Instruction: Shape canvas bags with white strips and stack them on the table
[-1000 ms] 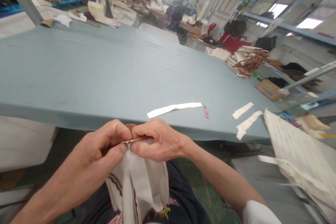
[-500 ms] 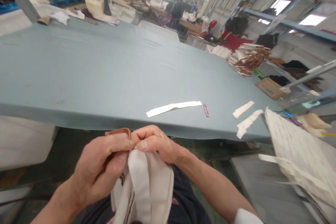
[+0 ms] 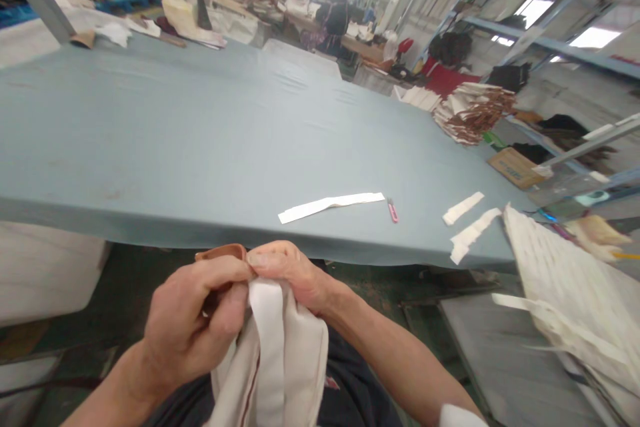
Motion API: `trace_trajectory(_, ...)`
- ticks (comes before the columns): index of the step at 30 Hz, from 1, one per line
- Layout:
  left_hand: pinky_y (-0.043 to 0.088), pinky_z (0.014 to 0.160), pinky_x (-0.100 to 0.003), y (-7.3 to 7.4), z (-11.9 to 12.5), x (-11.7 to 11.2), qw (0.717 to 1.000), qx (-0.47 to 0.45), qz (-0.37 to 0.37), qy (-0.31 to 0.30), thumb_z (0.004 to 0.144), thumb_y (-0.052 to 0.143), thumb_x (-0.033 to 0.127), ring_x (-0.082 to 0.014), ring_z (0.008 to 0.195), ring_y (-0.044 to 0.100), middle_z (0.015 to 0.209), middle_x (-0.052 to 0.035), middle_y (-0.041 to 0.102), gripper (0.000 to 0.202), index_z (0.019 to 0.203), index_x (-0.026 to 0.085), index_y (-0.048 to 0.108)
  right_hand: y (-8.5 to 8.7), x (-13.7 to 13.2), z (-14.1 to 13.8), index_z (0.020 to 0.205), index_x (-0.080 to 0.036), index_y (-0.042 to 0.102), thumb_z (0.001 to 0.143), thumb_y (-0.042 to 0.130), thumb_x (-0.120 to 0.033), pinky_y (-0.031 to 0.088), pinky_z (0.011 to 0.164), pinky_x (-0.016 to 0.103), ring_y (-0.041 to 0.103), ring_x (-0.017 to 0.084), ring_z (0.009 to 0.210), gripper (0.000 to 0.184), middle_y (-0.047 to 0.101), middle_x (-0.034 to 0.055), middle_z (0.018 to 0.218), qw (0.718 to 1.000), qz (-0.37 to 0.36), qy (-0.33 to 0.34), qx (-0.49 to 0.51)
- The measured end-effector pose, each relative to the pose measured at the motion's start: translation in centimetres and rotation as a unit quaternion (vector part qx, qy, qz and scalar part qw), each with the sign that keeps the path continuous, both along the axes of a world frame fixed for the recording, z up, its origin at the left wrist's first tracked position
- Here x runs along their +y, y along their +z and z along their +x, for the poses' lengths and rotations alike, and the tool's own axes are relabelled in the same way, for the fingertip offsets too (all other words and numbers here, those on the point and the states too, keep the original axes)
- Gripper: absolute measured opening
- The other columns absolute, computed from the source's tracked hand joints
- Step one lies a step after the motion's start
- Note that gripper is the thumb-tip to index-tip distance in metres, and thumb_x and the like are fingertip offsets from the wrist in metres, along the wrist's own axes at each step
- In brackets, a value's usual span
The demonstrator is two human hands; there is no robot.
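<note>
A cream fabric piece with brown edging hangs over my lap, a smooth white strip running down its front. My left hand is closed, pinching the piece's upper edge where a brown leather-like strap sticks out. Right beside it, my right hand is closed on the same edge, thumb pressed on top. The fingertips nearly meet, and what lies between them is partly hidden.
On the blue-grey table lie a white strip, small pink-handled thread snips and two cream scraps. A stack of cream and brown pieces stands at the far right. Cream cloth covers the right side. A person is in the background.
My right thumb has shifted left and now lies over the edge, closer to my left fingers. The fabric has turned slightly, and the strap has moved a little left.
</note>
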State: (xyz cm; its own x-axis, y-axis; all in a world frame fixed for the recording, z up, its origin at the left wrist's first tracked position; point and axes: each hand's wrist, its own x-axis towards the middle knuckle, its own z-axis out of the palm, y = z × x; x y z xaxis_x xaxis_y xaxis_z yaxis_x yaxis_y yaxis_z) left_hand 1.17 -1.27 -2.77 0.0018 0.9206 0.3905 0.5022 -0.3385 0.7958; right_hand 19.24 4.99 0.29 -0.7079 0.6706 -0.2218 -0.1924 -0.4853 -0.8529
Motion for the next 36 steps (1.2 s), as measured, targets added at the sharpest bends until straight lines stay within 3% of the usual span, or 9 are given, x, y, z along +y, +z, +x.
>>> trace_trajectory(3, 0.062, 0.078, -0.032, 1.2, 0.3, -0.3, 0.999, -0.029, 0.03, 0.014, 0.099, 0.067, 0.031, -0.0206, 0.081, 0.079, 0.102, -0.0016, 0.086, 0.013, 0.107, 0.03, 0.077, 0.7, 0.1, 0.9, 0.064, -0.023, 0.047, 0.078, 0.091, -0.057, 0.026, 0.051, 0.024, 0.029, 0.008, 0.055, 0.057, 0.037, -0.0085, 0.059, 0.999, 0.022, 0.025, -0.012)
trace_trajectory(8, 0.049, 0.058, -0.028, 3.5, 0.2, 0.3, 0.992, -0.073, -0.096, -0.018, 0.109, 0.056, 0.047, -0.0179, 0.063, 0.063, 0.074, 0.0028, 0.072, 0.032, 0.091, 0.026, 0.072, 1.7, 0.4, 1.9, 0.065, -0.021, 0.055, 0.071, 0.099, -0.064, 0.029, 0.057, 0.026, 0.033, 0.008, 0.06, 0.062, 0.042, -0.0082, 0.062, 0.996, 0.074, 0.048, -0.032)
trace_trajectory(13, 0.042, 0.059, -0.028, 5.4, 0.6, 1.1, 0.987, -0.067, -0.148, -0.007, 0.106, 0.059, 0.055, -0.0163, 0.062, 0.052, 0.068, 0.0054, 0.061, 0.04, 0.081, 0.025, 0.068, 1.9, 0.5, 2.4, 0.069, -0.022, 0.056, 0.086, 0.092, -0.06, 0.027, 0.059, 0.029, 0.031, 0.01, 0.062, 0.055, 0.042, -0.0069, 0.067, 0.989, 0.128, 0.055, -0.045)
trace_trajectory(18, 0.036, 0.057, -0.028, 3.7, -0.2, 2.2, 0.984, -0.035, -0.125, -0.119, 0.105, 0.059, 0.049, -0.014, 0.056, 0.039, 0.06, 0.0067, 0.05, 0.048, 0.063, 0.025, 0.049, 1.3, 0.1, 2.6, 0.073, -0.021, 0.054, 0.088, 0.091, -0.06, 0.028, 0.06, 0.026, 0.031, 0.009, 0.063, 0.055, 0.04, -0.0085, 0.068, 0.988, 0.145, 0.03, -0.037)
trace_trajectory(22, 0.036, 0.055, -0.028, 1.4, -0.5, 3.3, 0.977, -0.044, -0.006, -0.208, 0.113, 0.055, 0.046, -0.0134, 0.053, 0.039, 0.057, 0.007, 0.042, 0.058, 0.06, 0.024, 0.046, 0.5, -0.7, 1.9, 0.073, -0.021, 0.057, 0.085, 0.09, -0.062, 0.029, 0.057, 0.024, 0.032, 0.008, 0.059, 0.055, 0.043, -0.009, 0.065, 0.994, 0.107, 0.009, -0.004)
trace_trajectory(27, 0.036, 0.052, -0.027, 0.4, 1.0, 3.9, 0.972, -0.105, 0.053, -0.203, 0.114, 0.045, 0.077, -0.0118, 0.049, 0.031, 0.053, 0.0086, 0.03, 0.077, 0.059, 0.024, 0.034, -1.0, -1.5, -0.1, 0.07, -0.022, 0.054, 0.082, 0.088, -0.064, 0.03, 0.052, 0.025, 0.033, 0.008, 0.052, 0.055, 0.044, -0.0083, 0.061, 0.994, 0.05, -0.011, 0.097)
trace_trajectory(30, 0.031, 0.047, -0.025, 0.4, 1.2, 4.0, 0.972, -0.129, 0.048, -0.189, 0.114, 0.047, 0.076, -0.0103, 0.047, 0.027, 0.055, 0.0086, 0.029, 0.076, 0.061, 0.024, 0.03, -1.2, -1.2, -0.5, 0.07, -0.022, 0.054, 0.084, 0.088, -0.057, 0.032, 0.053, 0.025, 0.033, 0.008, 0.053, 0.051, 0.043, -0.0085, 0.062, 0.992, 0.053, -0.025, 0.113)
trace_trajectory(33, 0.027, 0.045, -0.024, 0.5, 0.4, 4.0, 0.975, -0.131, 0.033, -0.179, 0.116, 0.047, 0.071, -0.0096, 0.047, 0.025, 0.055, 0.0084, 0.029, 0.075, 0.061, 0.023, 0.029, -0.3, -0.4, 0.3, 0.076, -0.021, 0.058, 0.086, 0.089, -0.048, 0.035, 0.058, 0.024, 0.037, 0.008, 0.059, 0.042, 0.048, -0.0079, 0.069, 0.992, 0.109, 0.001, 0.069)
trace_trajectory(36, 0.033, 0.048, -0.024, 0.7, -0.9, 3.6, 0.978, -0.121, 0.008, -0.169, 0.119, 0.04, 0.067, -0.0106, 0.048, 0.035, 0.055, 0.0068, 0.037, 0.073, 0.061, 0.023, 0.034, 1.0, 0.5, 1.7, 0.081, -0.02, 0.061, 0.088, 0.084, -0.039, 0.035, 0.062, 0.025, 0.039, 0.009, 0.063, 0.031, 0.051, -0.0072, 0.073, 0.972, 0.23, 0.036, -0.036)
